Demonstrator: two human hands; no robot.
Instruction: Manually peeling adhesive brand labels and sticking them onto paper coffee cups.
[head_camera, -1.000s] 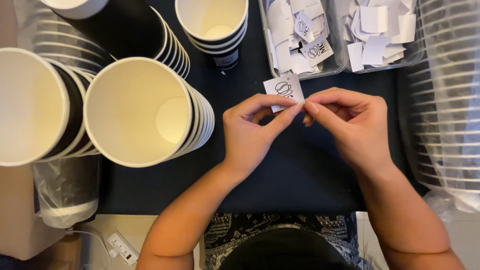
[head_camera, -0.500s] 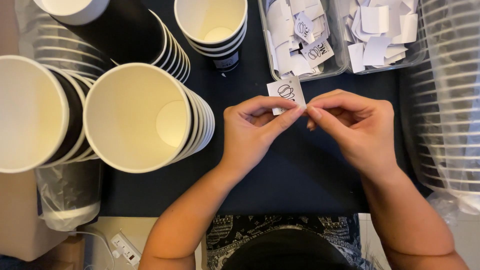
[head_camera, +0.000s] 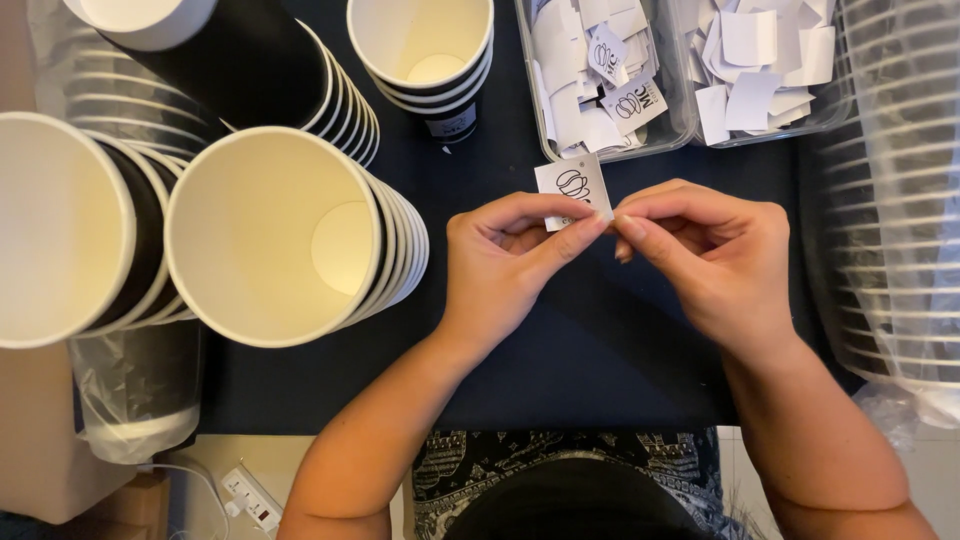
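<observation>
Both hands, left hand (head_camera: 510, 255) and right hand (head_camera: 715, 250), pinch one small sticker (head_camera: 573, 187) at the fingertips; it may tear or curl and stick to itself.

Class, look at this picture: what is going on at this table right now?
A person holds a small white sticker between both hands above a dark table. The left hand pinches its lower edge, and the right hand picks at its corner with the fingertips. Two clear trays of more stickers sit just beyond. Stacks of paper cups lie on their sides to the left, one short stack stands upright, and clear lids are stacked on the right.
</observation>
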